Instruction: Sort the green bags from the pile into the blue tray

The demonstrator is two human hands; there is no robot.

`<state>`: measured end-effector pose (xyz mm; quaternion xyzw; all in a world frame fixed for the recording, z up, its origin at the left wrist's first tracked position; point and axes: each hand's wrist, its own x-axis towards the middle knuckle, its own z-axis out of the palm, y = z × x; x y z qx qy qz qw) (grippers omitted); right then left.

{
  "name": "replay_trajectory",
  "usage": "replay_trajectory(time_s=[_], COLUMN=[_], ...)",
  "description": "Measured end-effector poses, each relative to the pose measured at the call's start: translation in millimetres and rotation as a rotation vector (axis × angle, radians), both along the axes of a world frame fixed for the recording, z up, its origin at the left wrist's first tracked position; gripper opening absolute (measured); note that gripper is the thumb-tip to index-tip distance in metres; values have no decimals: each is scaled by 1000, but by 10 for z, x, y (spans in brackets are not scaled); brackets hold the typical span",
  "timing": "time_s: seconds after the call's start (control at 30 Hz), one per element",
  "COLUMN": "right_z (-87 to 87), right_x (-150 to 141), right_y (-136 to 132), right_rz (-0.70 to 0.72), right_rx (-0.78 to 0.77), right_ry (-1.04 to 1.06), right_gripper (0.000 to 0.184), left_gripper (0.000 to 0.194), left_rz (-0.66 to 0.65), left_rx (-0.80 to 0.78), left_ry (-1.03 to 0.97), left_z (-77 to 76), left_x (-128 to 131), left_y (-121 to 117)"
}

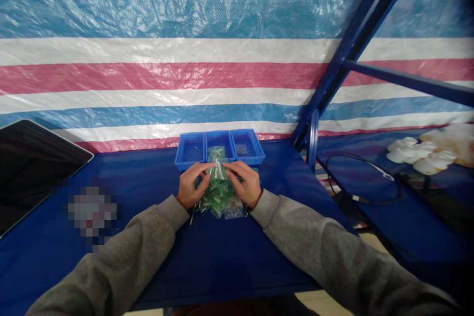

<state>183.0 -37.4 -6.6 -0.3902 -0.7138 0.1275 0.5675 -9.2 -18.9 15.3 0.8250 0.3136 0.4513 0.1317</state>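
Both my hands meet over a pile of small clear bags with green parts point(219, 196) on the blue table point(207, 252). My left hand point(191, 185) and my right hand point(246, 182) pinch one small clear bag point(218, 167) between their fingertips, just above the pile. Thin metal pins lie loose at the pile's left edge. Three small blue bins point(219, 145) stand in a row right behind my hands; the middle one holds a bag.
A dark tablet point(29, 168) leans at the far left. A blue metal frame post point(313, 145) rises right of the bins. Beyond it a black cable point(365, 177) and white cylindrical parts point(418, 153) lie on another blue surface. A striped tarp hangs behind.
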Motion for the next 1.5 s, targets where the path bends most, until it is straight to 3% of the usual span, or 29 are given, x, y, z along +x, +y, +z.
replay_trajectory(time_s=[0.17, 0.47, 0.87, 1.03, 1.23, 1.5], right_z=[24, -14, -20, -34, -16, -27], right_x=[1, -9, -13, -15, -2, -10], right_y=[-10, 1, -6, -13, 11, 12], right_rz=[-30, -94, -60, -10, 56, -42], right_rx=[-7, -2, -19, -59, 31, 9], right_ry=[-9, -47, -1, 51, -22, 23], right_gripper=[19, 20, 19, 31, 29, 16], left_gripper=[30, 14, 16, 17, 17, 22], left_rz=[-35, 88, 116, 158, 180, 30], left_rx=[-5, 40, 24, -2, -29, -62], left_ry=[-1, -24, -11, -35, -76, -44], left_z=[-5, -57, -102, -132, -124, -41], left_x=[5, 79, 60, 62, 70, 63], left_y=[8, 48, 70, 83, 93, 55])
